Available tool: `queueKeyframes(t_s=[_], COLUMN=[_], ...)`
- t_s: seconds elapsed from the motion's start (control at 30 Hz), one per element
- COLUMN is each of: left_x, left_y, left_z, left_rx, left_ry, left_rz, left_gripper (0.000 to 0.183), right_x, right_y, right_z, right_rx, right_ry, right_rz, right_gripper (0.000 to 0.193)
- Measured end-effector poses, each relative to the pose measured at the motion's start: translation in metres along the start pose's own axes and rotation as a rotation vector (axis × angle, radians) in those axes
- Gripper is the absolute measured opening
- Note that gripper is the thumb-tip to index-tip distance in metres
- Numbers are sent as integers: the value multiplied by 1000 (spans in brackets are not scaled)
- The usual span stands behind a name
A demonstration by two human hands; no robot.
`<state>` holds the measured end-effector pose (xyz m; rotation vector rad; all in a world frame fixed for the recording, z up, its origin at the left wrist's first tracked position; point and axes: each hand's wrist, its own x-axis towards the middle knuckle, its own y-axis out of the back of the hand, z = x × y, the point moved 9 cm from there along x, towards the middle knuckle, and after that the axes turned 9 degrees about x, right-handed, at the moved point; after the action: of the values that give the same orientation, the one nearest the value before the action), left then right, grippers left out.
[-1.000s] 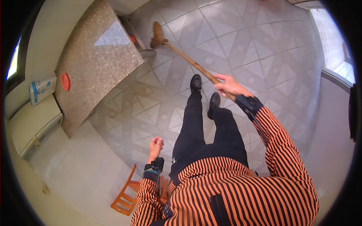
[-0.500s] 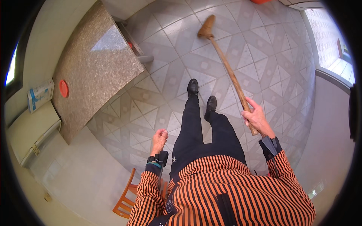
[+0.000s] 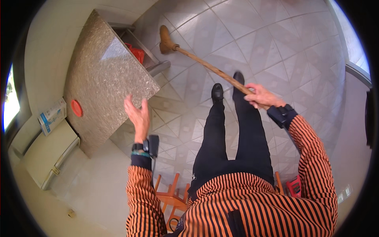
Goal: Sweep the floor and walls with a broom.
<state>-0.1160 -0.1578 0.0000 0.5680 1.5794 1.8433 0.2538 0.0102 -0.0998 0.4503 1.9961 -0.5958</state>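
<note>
My right hand (image 3: 261, 96) is closed round the upper end of a long wooden-handled broom (image 3: 215, 70). The handle slants away to the far left, over one of my shoes. Its brown, boot-shaped head (image 3: 167, 40) rests on the tiled floor, close to the table's drawer. My left hand (image 3: 138, 117) is raised with its fingers spread and holds nothing. In the picture it overlaps the front edge of the speckled brown table (image 3: 108, 75); I cannot tell whether it touches it.
On the table lies a round red lid-like object (image 3: 77, 108). A blue-and-white box (image 3: 53, 116) stands on a pale cabinet (image 3: 51, 154). Under the tabletop, a pulled-out drawer (image 3: 158, 68) shows a red bag (image 3: 136, 54). An orange wooden chair (image 3: 173, 197) is behind me on the left.
The broom has swung left, its head now near the drawer. My left hand has lifted toward the table, its fingers opening. My feet have shifted, and the view has turned.
</note>
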Motion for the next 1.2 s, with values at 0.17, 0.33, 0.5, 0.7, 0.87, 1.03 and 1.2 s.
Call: queueKeyframes(t_s=[0.17,0.33,0.5,0.7,0.87,1.03,1.2], left_x=[112,146,145,157,163,165,167], left_y=[-28,-81,-113,-122,-123,-128,-129], left_z=[5,-13,4,4,3,4,1], left_rx=[144,186,532,469,392,399,388], left_ry=[-34,148,395,352,265,279,266], left_rz=[178,92,81,114,145,123,96], left_gripper=[57,67,80,78,76,76,74], right_x=[12,30,95,198,250,314,379], right_y=[110,172,215,250,252,225,174], right_z=[-12,-38,-76,-125,-154,-162,-158], right_rx=[-740,-831,-879,-968,-1021,-1056,-1006], right_ry=[308,221,286,395,424,397,458], right_rz=[406,525,442,355,264,165,69], right_gripper=[27,30,32,33,33,33,39])
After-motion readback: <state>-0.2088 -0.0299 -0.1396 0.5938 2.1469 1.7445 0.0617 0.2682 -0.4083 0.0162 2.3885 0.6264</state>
